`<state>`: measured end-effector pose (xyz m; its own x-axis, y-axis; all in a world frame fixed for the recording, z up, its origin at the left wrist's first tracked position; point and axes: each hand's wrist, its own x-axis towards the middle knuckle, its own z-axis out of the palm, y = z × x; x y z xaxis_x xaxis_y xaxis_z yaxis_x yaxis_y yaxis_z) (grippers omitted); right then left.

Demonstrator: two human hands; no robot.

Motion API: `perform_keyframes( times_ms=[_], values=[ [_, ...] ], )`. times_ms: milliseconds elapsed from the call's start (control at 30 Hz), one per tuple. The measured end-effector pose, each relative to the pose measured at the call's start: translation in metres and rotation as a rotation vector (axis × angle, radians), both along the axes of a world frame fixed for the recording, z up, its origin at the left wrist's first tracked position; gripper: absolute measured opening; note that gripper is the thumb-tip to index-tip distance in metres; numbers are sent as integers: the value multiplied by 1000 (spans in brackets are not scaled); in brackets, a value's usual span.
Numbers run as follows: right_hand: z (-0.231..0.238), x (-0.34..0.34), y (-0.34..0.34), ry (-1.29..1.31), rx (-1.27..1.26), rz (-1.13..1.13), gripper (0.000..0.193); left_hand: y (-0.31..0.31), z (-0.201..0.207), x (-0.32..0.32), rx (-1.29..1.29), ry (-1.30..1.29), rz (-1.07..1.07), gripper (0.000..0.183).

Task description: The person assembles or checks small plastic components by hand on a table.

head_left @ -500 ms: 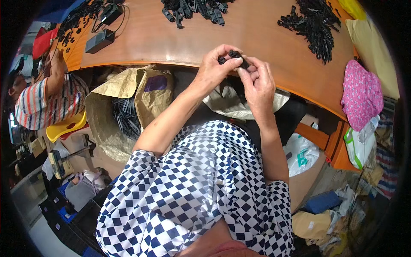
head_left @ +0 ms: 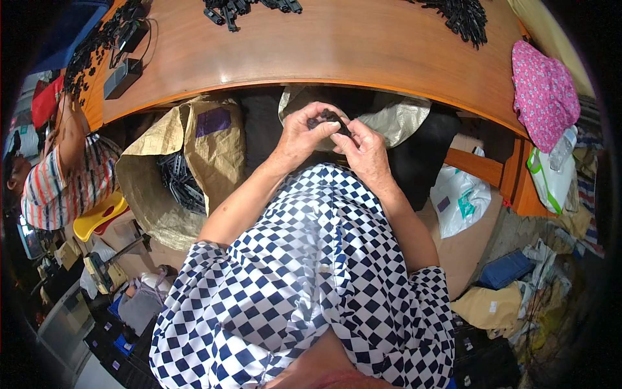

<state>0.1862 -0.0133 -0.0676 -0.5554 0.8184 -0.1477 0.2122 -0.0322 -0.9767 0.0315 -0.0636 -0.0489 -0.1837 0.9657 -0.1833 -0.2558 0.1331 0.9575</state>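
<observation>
Just short of the table's near edge, my two hands meet over small black plastic parts point(head_left: 333, 119). My left hand point(head_left: 299, 136) is closed, pinching these parts between thumb and fingers. From the other side my right hand point(head_left: 366, 152) grips the same dark piece by its end, fingers curled. Exact shapes of the parts are partly hidden by my fingers. Beneath the hands lies a pale open sack point(head_left: 405, 123). On the wooden table point(head_left: 272, 61) beyond are a black parts pile point(head_left: 234, 10) at centre and another pile point(head_left: 461, 18) at right.
Left of my arm stands a woven sack point(head_left: 217, 162) holding black strips point(head_left: 178, 180). A black power adapter point(head_left: 123, 79) and loose parts lie at the table's left, near a person in a striped shirt point(head_left: 61, 178). A pink flowered cloth point(head_left: 544, 97) hangs at the right corner.
Both hands have come back from the table edge toward my body, still holding the black parts. The view has shifted, so the piles sit higher in the picture.
</observation>
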Motion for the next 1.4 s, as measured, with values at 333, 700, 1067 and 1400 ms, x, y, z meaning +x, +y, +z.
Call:
perform_keyframes(
  times_ms=[333,700,1067,1400],
  values=[
    [-33,29,39,-420,162,65,51,55,-92,26,-391,-407,120,47],
    [51,69,136,-352,601,-54,19,47,54,-54,219,1160,29,26],
    [64,1,290,-802,1485,67,13,154,57,-176,18,1855,-98,40],
    [73,-14,286,-670,1310,303,13,126,45,-150,137,1357,-104,37]
  ],
)
